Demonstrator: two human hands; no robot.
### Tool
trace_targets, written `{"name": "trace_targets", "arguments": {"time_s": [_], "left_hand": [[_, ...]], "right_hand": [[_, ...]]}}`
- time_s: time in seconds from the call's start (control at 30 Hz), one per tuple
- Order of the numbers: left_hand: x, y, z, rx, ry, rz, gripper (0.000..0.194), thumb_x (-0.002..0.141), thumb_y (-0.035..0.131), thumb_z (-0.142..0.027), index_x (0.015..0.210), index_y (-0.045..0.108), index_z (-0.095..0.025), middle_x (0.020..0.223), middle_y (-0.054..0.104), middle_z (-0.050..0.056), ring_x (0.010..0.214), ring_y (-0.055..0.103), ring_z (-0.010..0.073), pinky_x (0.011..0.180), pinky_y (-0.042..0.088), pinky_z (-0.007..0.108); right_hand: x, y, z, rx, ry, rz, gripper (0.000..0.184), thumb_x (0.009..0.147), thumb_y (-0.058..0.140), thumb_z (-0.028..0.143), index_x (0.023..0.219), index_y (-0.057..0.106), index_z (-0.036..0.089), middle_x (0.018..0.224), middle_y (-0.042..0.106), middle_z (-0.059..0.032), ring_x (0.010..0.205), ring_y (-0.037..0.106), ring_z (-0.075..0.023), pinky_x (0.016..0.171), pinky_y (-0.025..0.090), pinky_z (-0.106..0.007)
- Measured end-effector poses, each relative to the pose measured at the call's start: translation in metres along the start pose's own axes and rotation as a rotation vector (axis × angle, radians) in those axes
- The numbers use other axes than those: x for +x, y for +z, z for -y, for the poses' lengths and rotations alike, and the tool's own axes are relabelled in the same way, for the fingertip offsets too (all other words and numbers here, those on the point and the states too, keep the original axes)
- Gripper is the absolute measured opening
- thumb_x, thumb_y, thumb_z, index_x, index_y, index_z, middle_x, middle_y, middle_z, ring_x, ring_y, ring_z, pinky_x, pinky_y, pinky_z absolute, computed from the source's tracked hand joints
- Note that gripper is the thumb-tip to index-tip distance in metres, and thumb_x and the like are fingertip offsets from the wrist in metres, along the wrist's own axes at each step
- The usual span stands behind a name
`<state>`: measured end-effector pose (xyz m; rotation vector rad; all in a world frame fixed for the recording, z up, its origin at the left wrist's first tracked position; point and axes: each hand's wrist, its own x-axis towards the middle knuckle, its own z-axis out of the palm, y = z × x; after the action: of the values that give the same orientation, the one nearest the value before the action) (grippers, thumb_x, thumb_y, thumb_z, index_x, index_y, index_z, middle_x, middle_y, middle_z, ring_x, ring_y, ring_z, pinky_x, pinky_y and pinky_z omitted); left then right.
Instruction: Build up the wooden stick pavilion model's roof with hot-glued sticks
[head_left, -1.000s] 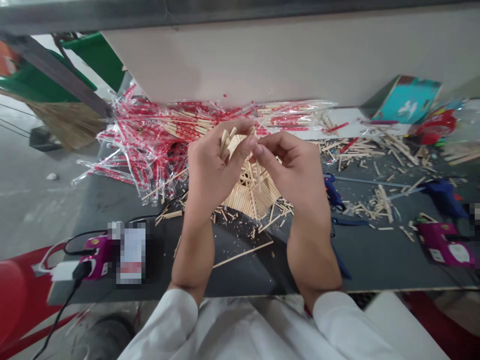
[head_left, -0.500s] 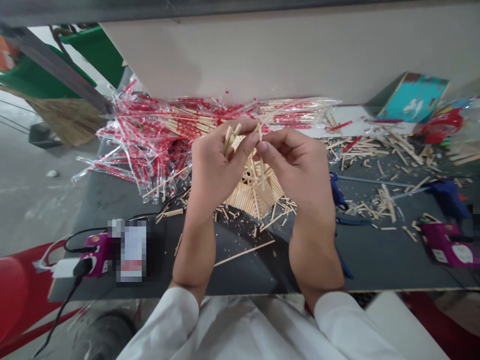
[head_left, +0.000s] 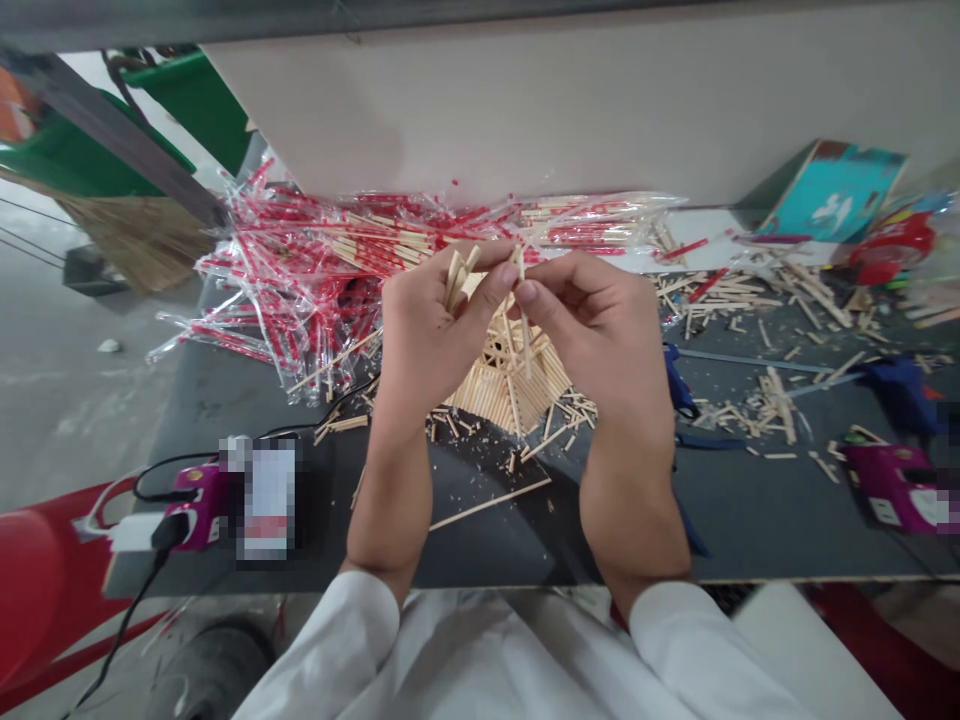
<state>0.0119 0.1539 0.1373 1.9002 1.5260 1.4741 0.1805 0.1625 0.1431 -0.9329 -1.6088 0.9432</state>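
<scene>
Both my hands meet above a model built of wooden sticks (head_left: 499, 395), whose sloped, ribbed sides show below my fingers. My left hand (head_left: 442, 320) is closed, with short wooden sticks (head_left: 455, 275) poking out between its thumb and fingers. Thumb and fingertips of my right hand (head_left: 592, 320) pinch a thin wooden stick (head_left: 524, 335) that hangs down over the model. The left thumb tip touches the top of that same stick. My hands hide the model's upper part and far side.
Plastic-wrapped red-and-wood chopsticks (head_left: 300, 270) heap at the back left. Stick offcuts (head_left: 772, 405) litter the dark table (head_left: 480, 550). Blue glue guns (head_left: 900, 395) lie to the right. A purple power strip (head_left: 199, 505) and a phone (head_left: 270, 495) sit front left, another purple box (head_left: 892, 485) far right.
Hardly anything differs. Both hands keep their hold on the sticks, and the view has shifted very slightly.
</scene>
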Motion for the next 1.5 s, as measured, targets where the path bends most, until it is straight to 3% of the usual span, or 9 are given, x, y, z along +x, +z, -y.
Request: {"name": "trace_targets", "arguments": {"time_s": [0.2,1.1,1.5], "left_hand": [[-0.0002,-0.0007,-0.0031,-0.056,-0.017,0.0,0.025,0.098,0.07,-0.044,0.113,0.08,-0.027,0.089,0.08,0.002,0.08,0.073,0.0166,0.069,0.06,0.029],[0.0,-0.0052,-0.0089,-0.077,0.008,0.025,0.022,0.1,0.07,-0.037,0.113,0.082,-0.023,0.102,0.082,0.002,0.091,0.075,0.015,0.085,0.062,0.028],[-0.0011,-0.0047,-0.0087,-0.04,-0.021,0.031,0.027,0.101,0.069,-0.042,0.115,0.082,-0.023,0.094,0.08,0.002,0.086,0.074,0.0151,0.078,0.062,0.027]], "right_hand": [[-0.0002,-0.0003,-0.0009,0.023,-0.006,-0.005,0.032,0.094,0.074,0.056,0.089,0.074,0.024,0.079,0.072,0.0019,0.071,0.065,-0.0123,0.065,0.051,-0.028],[-0.0002,0.0019,0.0001,0.068,-0.01,-0.008,0.035,0.093,0.076,0.057,0.086,0.071,0.023,0.076,0.07,0.0016,0.068,0.062,-0.0115,0.063,0.049,-0.028],[0.0008,0.0002,0.0021,0.025,0.024,0.01,0.036,0.093,0.075,0.058,0.086,0.071,0.023,0.077,0.07,0.0014,0.07,0.062,-0.0122,0.065,0.051,-0.029]]}}
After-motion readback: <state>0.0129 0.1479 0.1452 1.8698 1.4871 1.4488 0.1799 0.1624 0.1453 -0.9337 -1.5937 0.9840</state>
